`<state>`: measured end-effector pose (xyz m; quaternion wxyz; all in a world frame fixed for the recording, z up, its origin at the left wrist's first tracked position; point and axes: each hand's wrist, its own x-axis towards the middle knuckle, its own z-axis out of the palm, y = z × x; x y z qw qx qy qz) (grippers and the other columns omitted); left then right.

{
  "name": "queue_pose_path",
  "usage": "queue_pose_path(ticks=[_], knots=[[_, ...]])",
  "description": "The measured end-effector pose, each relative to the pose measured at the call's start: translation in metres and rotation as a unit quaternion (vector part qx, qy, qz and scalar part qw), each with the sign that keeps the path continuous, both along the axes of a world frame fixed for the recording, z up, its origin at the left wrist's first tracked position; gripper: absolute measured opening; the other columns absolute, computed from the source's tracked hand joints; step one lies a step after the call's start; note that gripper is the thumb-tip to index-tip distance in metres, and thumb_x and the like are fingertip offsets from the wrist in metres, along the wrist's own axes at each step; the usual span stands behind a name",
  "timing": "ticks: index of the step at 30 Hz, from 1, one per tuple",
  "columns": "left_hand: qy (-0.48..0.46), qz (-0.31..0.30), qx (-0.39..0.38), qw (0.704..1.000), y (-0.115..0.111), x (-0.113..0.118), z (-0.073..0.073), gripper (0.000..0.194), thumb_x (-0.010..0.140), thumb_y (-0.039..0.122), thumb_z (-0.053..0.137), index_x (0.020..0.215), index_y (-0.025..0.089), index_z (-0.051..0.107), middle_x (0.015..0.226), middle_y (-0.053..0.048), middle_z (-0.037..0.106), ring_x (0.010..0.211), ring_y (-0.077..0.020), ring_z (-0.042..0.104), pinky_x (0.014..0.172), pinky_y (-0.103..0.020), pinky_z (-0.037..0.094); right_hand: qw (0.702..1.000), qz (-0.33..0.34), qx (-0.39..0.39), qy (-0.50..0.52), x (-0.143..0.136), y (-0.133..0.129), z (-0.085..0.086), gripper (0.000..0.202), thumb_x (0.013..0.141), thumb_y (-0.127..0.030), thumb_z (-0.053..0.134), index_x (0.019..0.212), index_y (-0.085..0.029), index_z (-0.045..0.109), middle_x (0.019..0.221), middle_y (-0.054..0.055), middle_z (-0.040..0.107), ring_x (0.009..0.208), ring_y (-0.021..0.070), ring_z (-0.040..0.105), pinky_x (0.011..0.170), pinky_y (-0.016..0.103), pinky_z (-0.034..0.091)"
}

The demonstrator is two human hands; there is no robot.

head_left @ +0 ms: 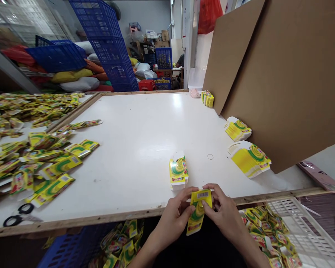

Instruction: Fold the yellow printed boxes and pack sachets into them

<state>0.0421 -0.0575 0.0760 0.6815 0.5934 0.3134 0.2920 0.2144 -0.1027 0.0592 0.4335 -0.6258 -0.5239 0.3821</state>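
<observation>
Between my two hands, in front of the table's edge, is a flat yellow and green carton point(195, 219) with a barcode at its upper end. My left hand point(176, 213) pinches its left side. On its right side my right hand point(222, 209) grips it, with the thumb resting on the printed face. Just beyond my hands a small stack of the same cartons point(178, 171) sits on the white table point(134, 149).
Loose cartons point(58, 167) cover the table's left side, near black-handled scissors point(21, 216). Stacked cartons point(249, 158) stand at the right by brown cardboard sheets point(290, 82). Carton-filled crates, one blue point(72, 245) and one white point(304, 230), flank my lap. Blue crates point(108, 48) rise behind.
</observation>
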Motion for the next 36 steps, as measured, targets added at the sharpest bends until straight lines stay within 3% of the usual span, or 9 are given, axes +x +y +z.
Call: queue_pose_path(ticks=[8,13,15,19,22,24,27,31,36], knots=[[-0.011,0.036,-0.022,0.999,0.004,-0.002,-0.008,0.040,0.083,0.021,0.064,0.122,0.023,0.059,0.118,-0.010,0.066,0.085,-0.0190,0.067,0.080,-0.032,0.053,0.997,0.010,-0.010,-0.081,0.008,0.002,0.003,0.027,0.082,-0.029,0.063,0.109,-0.027,0.059,0.060,-0.005,0.064,0.054,0.0175,0.057,0.055,0.026,0.041],[-0.033,0.039,-0.045,0.998,0.002,0.002,-0.013,0.034,0.077,0.017,0.069,0.111,0.022,0.064,0.102,-0.005,0.070,0.073,-0.0144,0.066,0.067,-0.024,0.052,1.000,-0.001,0.023,0.018,0.013,-0.001,-0.002,0.025,0.087,-0.039,0.059,0.103,-0.025,0.072,0.089,0.004,0.073,0.070,0.0195,0.063,0.063,0.029,0.049],[-0.027,0.037,-0.038,0.998,0.001,0.007,-0.015,0.036,0.075,0.017,0.070,0.111,0.021,0.065,0.099,-0.006,0.071,0.073,-0.0159,0.067,0.066,-0.026,0.054,0.998,-0.020,0.016,0.052,0.015,-0.005,-0.002,0.028,0.085,-0.044,0.062,0.099,-0.022,0.072,0.081,0.004,0.072,0.066,0.0191,0.061,0.059,0.028,0.048],[0.076,0.081,0.136,0.985,0.015,0.008,-0.023,0.045,0.077,0.018,0.068,0.122,0.025,0.062,0.124,-0.010,0.066,0.106,-0.0267,0.065,0.094,-0.043,0.052,0.995,-0.068,0.014,-0.068,0.044,-0.015,0.008,0.024,0.079,-0.047,0.067,0.076,-0.023,0.070,0.073,0.003,0.066,0.068,0.0202,0.059,0.060,0.029,0.045],[0.187,0.152,0.313,0.919,0.044,-0.004,-0.034,0.059,0.074,0.016,0.070,0.130,0.027,0.056,0.139,-0.008,0.056,0.131,-0.0299,0.047,0.111,-0.052,0.036,0.974,-0.113,-0.009,-0.195,0.072,-0.023,0.013,0.022,0.072,-0.048,0.072,0.079,-0.027,0.072,0.077,0.004,0.064,0.076,0.0244,0.061,0.068,0.033,0.046],[0.217,0.163,0.345,0.898,0.062,-0.014,-0.041,0.045,0.075,0.017,0.070,0.120,0.026,0.065,0.133,-0.008,0.061,0.127,-0.0306,0.053,0.108,-0.052,0.040,0.972,-0.115,-0.032,-0.200,0.079,-0.025,0.011,0.027,0.071,-0.049,0.071,0.087,-0.027,0.072,0.076,0.002,0.062,0.072,0.0232,0.060,0.066,0.033,0.046],[0.229,0.153,0.363,0.890,0.074,-0.022,-0.044,0.021,0.083,0.019,0.061,0.098,0.025,0.074,0.113,-0.007,0.073,0.108,-0.0290,0.067,0.094,-0.046,0.054,0.988,-0.073,-0.056,-0.124,0.065,-0.020,0.005,0.028,0.077,-0.050,0.067,0.086,-0.024,0.071,0.072,0.001,0.062,0.062,0.0185,0.057,0.059,0.029,0.043],[0.209,0.144,0.412,0.875,0.052,-0.019,-0.033,0.030,0.090,0.014,0.049,0.103,0.024,0.073,0.108,-0.008,0.075,0.105,-0.0257,0.069,0.093,-0.041,0.055,0.994,-0.084,-0.037,0.059,0.028,-0.002,-0.004,0.038,0.082,-0.055,0.061,0.090,-0.019,0.071,0.073,0.004,0.069,0.062,0.0175,0.057,0.060,0.029,0.045],[0.074,-0.009,0.505,0.860,0.008,-0.002,-0.027,0.039,0.089,0.007,0.050,0.123,0.022,0.063,0.116,-0.009,0.072,0.117,-0.0219,0.062,0.102,-0.037,0.051,0.956,-0.132,-0.004,0.262,0.007,0.012,-0.013,0.044,0.071,-0.046,0.077,0.103,-0.017,0.067,0.084,0.007,0.074,0.076,0.0215,0.067,0.075,0.035,0.053]])
